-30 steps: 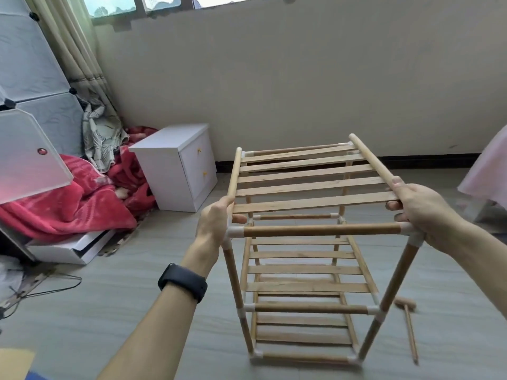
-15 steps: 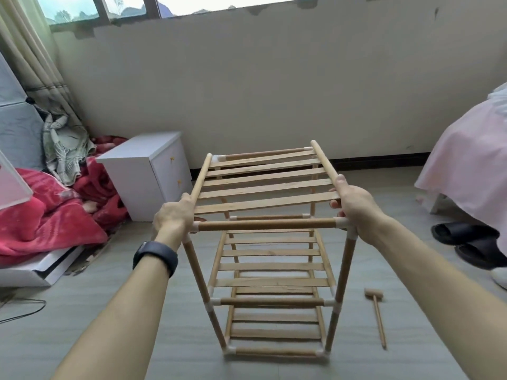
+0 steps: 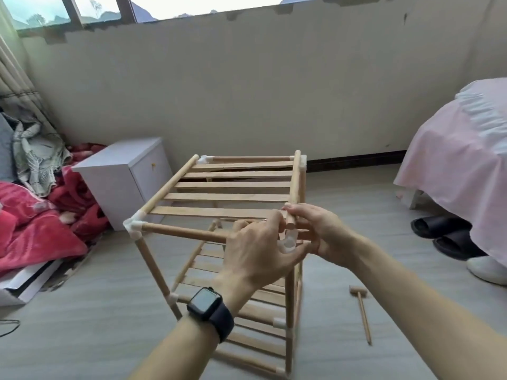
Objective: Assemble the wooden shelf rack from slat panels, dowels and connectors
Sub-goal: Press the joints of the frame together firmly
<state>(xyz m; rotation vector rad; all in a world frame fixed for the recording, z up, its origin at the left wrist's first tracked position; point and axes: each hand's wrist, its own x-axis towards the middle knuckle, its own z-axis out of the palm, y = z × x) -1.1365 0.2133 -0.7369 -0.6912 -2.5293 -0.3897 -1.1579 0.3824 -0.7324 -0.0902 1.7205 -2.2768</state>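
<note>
A pale wall is seen at the far side, with a window above it and a dark baseboard along its foot. At the far left a curtain hangs down. Below it a grey patterned cloth is piled on a red blanket, and a white board lies under the blanket's near edge. A white cabinet is placed just right of the blanket. On the right a bed with a pink cover is seen; black slippers and a white shoe are partly hidden under it. A small wooden mallet lies on the grey floor.
</note>
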